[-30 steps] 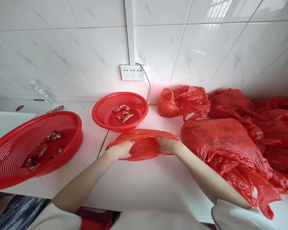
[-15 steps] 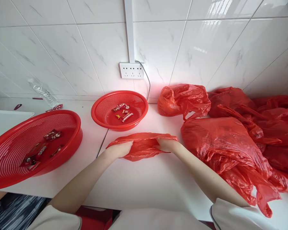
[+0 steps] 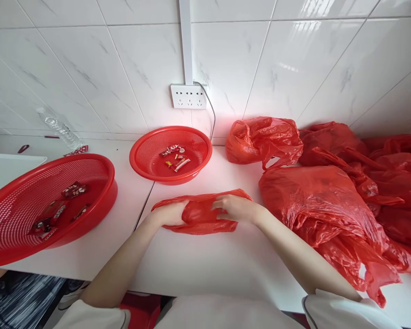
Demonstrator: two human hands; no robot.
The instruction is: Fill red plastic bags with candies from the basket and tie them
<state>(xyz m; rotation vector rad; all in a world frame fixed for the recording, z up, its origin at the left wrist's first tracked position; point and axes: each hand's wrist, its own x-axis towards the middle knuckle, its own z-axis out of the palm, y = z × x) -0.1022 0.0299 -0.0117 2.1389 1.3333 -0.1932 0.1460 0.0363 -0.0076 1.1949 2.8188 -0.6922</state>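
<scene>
Bag (image 3: 205, 228), red and thin, lying loose-mouthed at centre of white table (image 3: 198, 265). Stuffed bags (image 3: 315, 196) from 1 to 3 o'clock; big basket (image 3: 106, 224) at 9, small basket (image 3: 139, 162) at 11. Left forearm (image 3: 123, 256) reaching in from 7 o'clock, right forearm (image 3: 287, 246) from 4. Left hand (image 3: 173, 213) tucked into the mouth at its 9 o'clock side; fingers hidden, so cannot tell how open or what held. Right hand (image 3: 236, 208) at the 3 o'clock side, back upward, fingers partly open, half-curled and apart, pointing towards 9, against the film. Small wrapped packets (image 3: 59, 211) in both baskets; pale lettering on some, too small to read.
</scene>
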